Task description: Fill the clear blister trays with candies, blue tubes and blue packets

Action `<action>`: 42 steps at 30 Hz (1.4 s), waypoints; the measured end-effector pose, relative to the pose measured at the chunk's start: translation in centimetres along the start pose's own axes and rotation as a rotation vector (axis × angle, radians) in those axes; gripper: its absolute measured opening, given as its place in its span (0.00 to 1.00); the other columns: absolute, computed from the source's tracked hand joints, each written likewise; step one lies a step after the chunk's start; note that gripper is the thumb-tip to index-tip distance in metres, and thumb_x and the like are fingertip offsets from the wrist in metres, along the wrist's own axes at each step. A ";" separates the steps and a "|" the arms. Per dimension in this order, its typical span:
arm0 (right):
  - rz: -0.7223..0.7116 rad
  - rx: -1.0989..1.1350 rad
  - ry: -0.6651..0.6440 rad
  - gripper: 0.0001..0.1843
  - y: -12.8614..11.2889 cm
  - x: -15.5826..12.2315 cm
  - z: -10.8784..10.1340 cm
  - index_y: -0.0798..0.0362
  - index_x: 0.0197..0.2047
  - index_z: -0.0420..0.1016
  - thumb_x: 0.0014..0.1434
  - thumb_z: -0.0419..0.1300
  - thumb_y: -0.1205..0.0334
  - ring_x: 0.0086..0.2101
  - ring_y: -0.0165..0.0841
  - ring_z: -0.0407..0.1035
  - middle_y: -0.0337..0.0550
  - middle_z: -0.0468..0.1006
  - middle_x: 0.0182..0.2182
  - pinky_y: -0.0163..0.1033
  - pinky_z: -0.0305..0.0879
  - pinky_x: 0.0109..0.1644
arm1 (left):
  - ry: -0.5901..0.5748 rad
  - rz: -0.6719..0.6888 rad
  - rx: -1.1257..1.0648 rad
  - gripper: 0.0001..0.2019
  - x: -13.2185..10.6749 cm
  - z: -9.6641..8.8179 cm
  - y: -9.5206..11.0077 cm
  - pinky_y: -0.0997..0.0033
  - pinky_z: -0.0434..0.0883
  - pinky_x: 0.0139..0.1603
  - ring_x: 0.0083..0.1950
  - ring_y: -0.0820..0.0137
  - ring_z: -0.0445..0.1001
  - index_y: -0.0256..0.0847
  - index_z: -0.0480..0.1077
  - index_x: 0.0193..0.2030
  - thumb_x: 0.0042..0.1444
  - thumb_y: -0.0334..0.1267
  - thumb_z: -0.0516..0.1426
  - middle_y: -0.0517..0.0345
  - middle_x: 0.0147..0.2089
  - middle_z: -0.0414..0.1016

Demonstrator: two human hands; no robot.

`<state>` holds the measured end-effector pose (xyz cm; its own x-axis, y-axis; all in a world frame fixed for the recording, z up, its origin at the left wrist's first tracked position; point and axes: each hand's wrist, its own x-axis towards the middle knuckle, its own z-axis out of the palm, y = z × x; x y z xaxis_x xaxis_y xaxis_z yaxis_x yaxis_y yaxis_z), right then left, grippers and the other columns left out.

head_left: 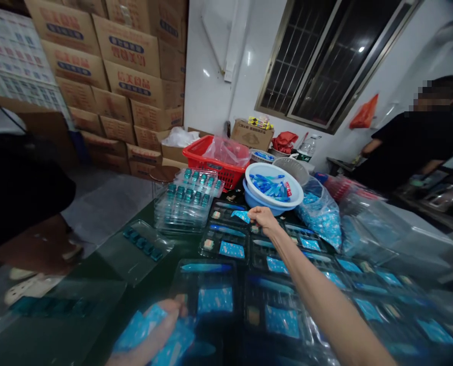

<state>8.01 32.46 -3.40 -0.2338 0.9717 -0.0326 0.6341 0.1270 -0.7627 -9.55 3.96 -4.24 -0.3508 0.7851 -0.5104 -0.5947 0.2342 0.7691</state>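
Note:
My right hand [265, 218] reaches far out across the table, its fingers pinching one small blue printed packet [241, 216] above a clear plastic tray in the far row. Close to me at the lower left, my left hand [164, 325] is closed on several blue packets [138, 328], somewhat blurred. Several compartment trays lie in rows under and around my arms. One near tray [190, 279] contains a blue pen-like item [205, 268] and a blue packet [215, 300]. Beside the pens in the far trays are small beige pieces [208, 244].
A pale blue basin [251, 175] of blue pen-like items stands behind the trays, near a red basket [218, 162]. Clear trays with teal pieces [188, 194] are stacked at left. A bag of blue packets [320, 213] sits at right. People stand on both sides; cartons [134, 56] line the wall.

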 end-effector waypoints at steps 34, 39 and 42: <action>-0.362 -0.556 -0.246 0.11 -4.0 -1.3 4.3 0.59 0.44 0.69 0.59 0.53 0.64 0.41 0.36 0.66 0.48 0.71 0.40 0.42 0.62 0.44 | -0.096 0.012 0.144 0.14 -2.5 2.7 -1.4 0.66 0.67 0.34 0.30 0.63 0.72 0.36 0.74 0.30 0.34 0.39 0.65 0.53 0.28 0.74; -0.592 -0.286 -0.537 0.16 -7.1 -10.3 3.3 0.50 0.49 0.68 0.59 0.52 0.56 0.33 0.28 0.68 0.36 0.75 0.34 0.28 0.61 0.35 | -0.228 -0.001 0.257 0.07 -3.3 3.0 -1.2 0.71 0.65 0.35 0.31 0.68 0.69 0.35 0.74 0.28 0.38 0.33 0.63 0.55 0.28 0.73; -0.793 -0.069 -0.904 0.18 -7.8 -15.1 2.7 0.53 0.48 0.70 0.55 0.58 0.57 0.31 0.27 0.67 0.38 0.74 0.31 0.28 0.60 0.32 | -0.241 0.019 0.284 0.06 -3.6 3.7 -1.8 0.72 0.64 0.32 0.30 0.67 0.69 0.35 0.74 0.25 0.35 0.29 0.63 0.55 0.26 0.74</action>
<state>4.67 16.23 1.31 -0.9909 0.1309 -0.0320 0.1115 0.6633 -0.7400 -4.52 2.84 -2.31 -0.1590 0.8954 -0.4160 -0.3534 0.3418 0.8708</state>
